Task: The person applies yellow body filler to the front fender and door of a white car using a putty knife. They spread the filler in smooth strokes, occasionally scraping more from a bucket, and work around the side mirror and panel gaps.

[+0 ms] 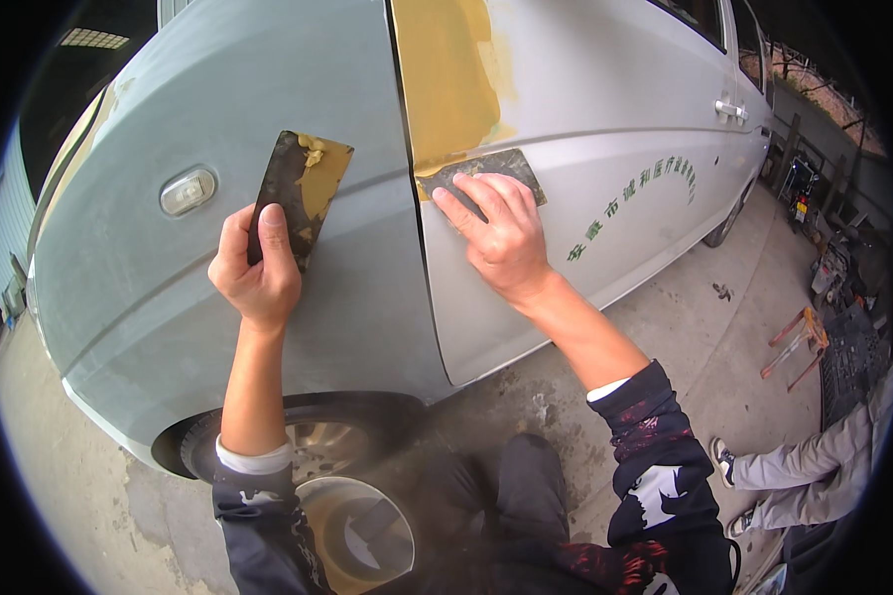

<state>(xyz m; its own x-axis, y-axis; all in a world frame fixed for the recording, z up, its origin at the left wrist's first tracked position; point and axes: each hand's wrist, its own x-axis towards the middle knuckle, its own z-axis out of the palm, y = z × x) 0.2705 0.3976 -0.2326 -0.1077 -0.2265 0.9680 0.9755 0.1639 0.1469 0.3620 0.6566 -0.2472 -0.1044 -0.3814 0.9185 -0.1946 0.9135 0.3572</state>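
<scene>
My left hand [258, 266] grips a dark flat putty spreader [290, 178], thumb on its face; yellow-tan body filler [314, 149] clings to its upper right part. In my right hand [501, 233] is a second dark putty spreader [511, 171], pressed with spread fingertips against the white car door [566, 89], just right of the gap beside the grey fender [337, 288]. Above that spreader, a broad patch of yellow filler [446, 79] coats the door's front edge. My fingers partly cover both spreaders.
An oval side lamp [188, 190] sits on the fender. Below are the front wheel [318, 441] and a round bucket [407, 526] between my arms. On the right are an orange-topped stool [814, 325], a parked motorbike [800, 188] and another person's legs [804, 481].
</scene>
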